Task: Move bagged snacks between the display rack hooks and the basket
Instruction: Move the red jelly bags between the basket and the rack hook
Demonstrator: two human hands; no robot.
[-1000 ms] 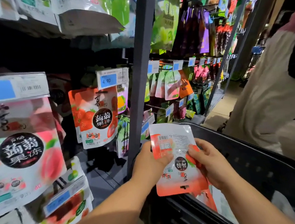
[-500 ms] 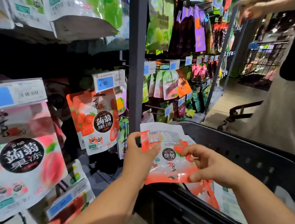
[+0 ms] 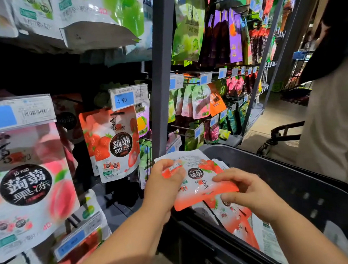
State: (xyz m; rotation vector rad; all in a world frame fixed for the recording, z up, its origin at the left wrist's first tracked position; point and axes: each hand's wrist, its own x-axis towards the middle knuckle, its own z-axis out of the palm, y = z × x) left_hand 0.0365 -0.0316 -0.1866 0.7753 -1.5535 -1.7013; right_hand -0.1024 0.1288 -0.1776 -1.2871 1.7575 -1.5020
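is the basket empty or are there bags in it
Not empty: bags lie inside the basket, under the bag that the left hand and right hand hold.

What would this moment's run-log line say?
left hand: grips red-and-white strawberry jelly pouch | right hand: pinches its red edge | pouch: above black plastic basket, more pouches inside

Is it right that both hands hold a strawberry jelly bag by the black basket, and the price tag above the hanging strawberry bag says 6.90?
Not quite: in the head view the price tag above the hanging strawberry bag says 4.90, not 6.90. The rest holds: the left hand and right hand both hold a strawberry jelly bag by the black basket.
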